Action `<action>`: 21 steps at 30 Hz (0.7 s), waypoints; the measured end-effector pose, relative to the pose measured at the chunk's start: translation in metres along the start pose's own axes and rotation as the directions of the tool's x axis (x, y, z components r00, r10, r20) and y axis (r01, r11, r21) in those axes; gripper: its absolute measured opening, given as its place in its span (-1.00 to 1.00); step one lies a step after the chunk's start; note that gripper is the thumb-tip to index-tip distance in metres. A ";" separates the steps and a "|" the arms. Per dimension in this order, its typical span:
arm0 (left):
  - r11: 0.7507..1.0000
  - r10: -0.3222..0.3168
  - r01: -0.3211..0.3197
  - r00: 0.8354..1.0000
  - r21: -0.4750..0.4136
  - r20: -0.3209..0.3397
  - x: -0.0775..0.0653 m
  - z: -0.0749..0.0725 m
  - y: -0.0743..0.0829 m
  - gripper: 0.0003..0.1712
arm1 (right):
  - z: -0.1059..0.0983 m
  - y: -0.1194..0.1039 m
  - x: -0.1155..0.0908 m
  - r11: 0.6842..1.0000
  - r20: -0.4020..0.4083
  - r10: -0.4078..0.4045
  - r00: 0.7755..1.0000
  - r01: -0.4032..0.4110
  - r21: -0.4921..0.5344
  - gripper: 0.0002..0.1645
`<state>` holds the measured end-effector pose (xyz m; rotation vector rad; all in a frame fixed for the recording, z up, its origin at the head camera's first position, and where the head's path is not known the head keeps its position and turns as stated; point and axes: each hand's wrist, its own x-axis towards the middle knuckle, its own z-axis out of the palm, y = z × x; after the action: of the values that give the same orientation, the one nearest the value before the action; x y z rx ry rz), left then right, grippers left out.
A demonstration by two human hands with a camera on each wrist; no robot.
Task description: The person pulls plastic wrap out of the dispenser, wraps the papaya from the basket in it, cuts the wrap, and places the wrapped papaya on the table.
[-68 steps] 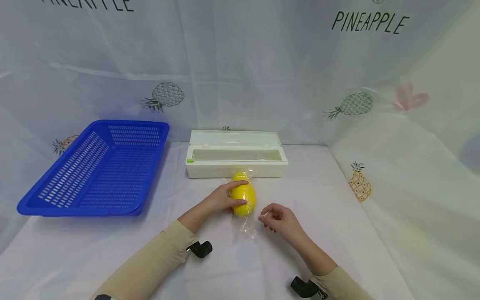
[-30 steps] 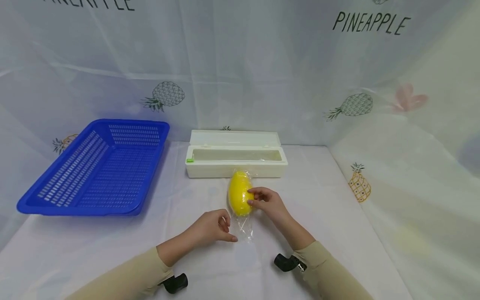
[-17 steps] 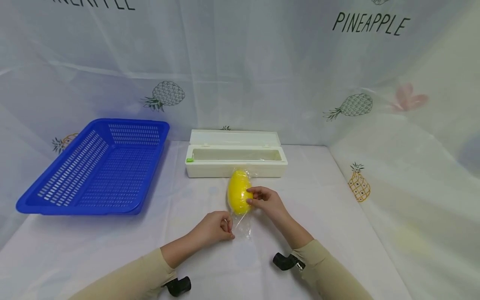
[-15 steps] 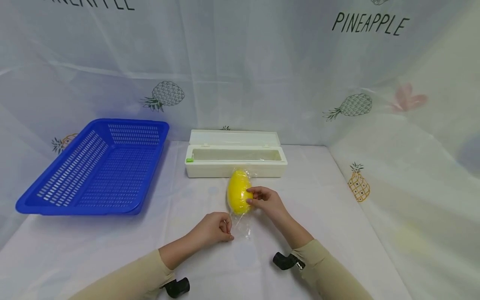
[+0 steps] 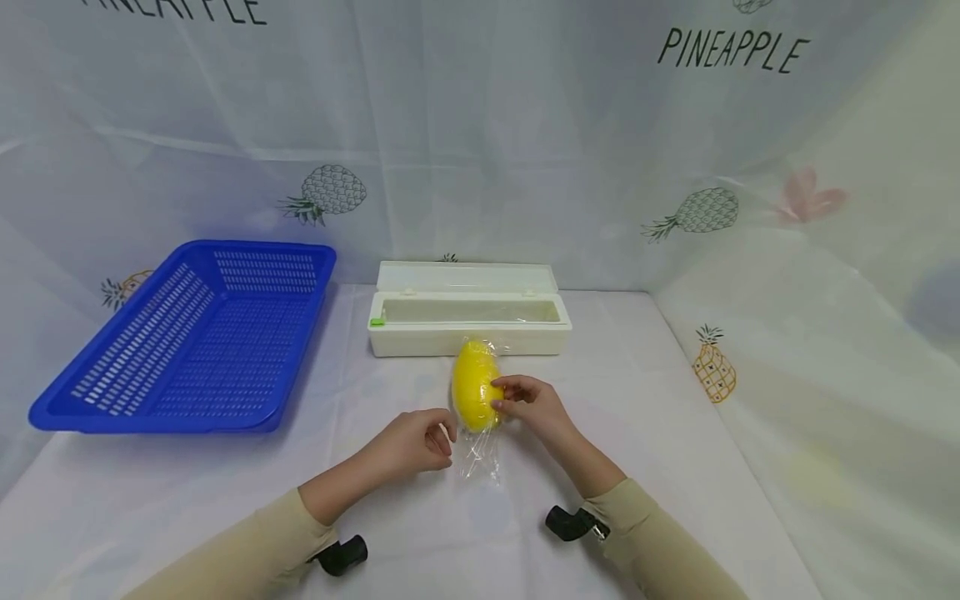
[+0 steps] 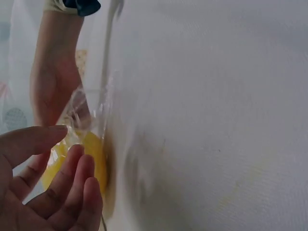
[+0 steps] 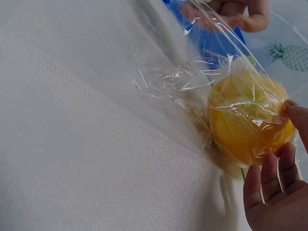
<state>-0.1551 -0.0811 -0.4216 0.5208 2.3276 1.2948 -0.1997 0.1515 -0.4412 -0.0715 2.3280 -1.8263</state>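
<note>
A yellow mango-shaped fruit (image 5: 475, 385) lies lengthwise in front of the white box, wrapped in clear cling film. Loose, crinkled film (image 5: 480, 454) trails from its near end. My right hand (image 5: 536, 408) holds the fruit's right side, thumb on one side and fingers on the other, as the right wrist view shows. On the other side, my left hand (image 5: 416, 442) hovers just left of the film tail with thumb and fingers apart and nothing between them. In the left wrist view its fingertips (image 6: 74, 151) partly cover the fruit.
Behind the fruit stands a long white cling film box (image 5: 468, 340), its lid raised and a green slider (image 5: 377, 322) at its left end. A blue slotted basket (image 5: 180, 421) sits to the left. Pineapple-print cloth (image 5: 480, 150) hangs at the back and right.
The left hand has let go of the fruit, dropped to the film tail, then moved slightly up and left from it. The right hand has come in and taken hold of the fruit.
</note>
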 end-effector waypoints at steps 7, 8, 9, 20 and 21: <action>0.966 0.006 0.030 0.990 -0.256 0.141 0.002 0.008 -0.007 -0.76 | 0.001 0.008 0.005 1.000 -0.020 -0.023 1.000 0.023 0.003 -0.64; 0.968 0.018 0.017 0.990 -0.249 0.141 0.001 0.010 -0.008 -0.77 | 0.001 0.008 0.005 1.000 -0.020 -0.028 0.999 0.028 0.002 -0.65; 0.972 0.029 0.005 0.989 -0.235 0.143 0.001 0.011 -0.009 -0.78 | 0.001 0.009 0.005 0.999 -0.021 -0.034 0.999 0.034 0.001 -0.65; 0.978 0.182 -0.187 0.981 0.091 0.068 0.003 0.002 -0.006 -0.78 | 0.002 0.007 0.005 0.999 -0.033 0.026 0.999 -0.025 0.029 -0.66; 0.970 0.203 -0.208 0.978 0.127 0.050 0.004 0.001 -0.005 -0.80 | 0.002 0.006 0.005 0.999 -0.034 0.034 0.999 -0.033 0.035 -0.66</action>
<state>-0.1581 -0.0812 -0.4275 0.8411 2.3905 1.2136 -0.2039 0.1502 -0.4486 0.0036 2.3050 -1.8651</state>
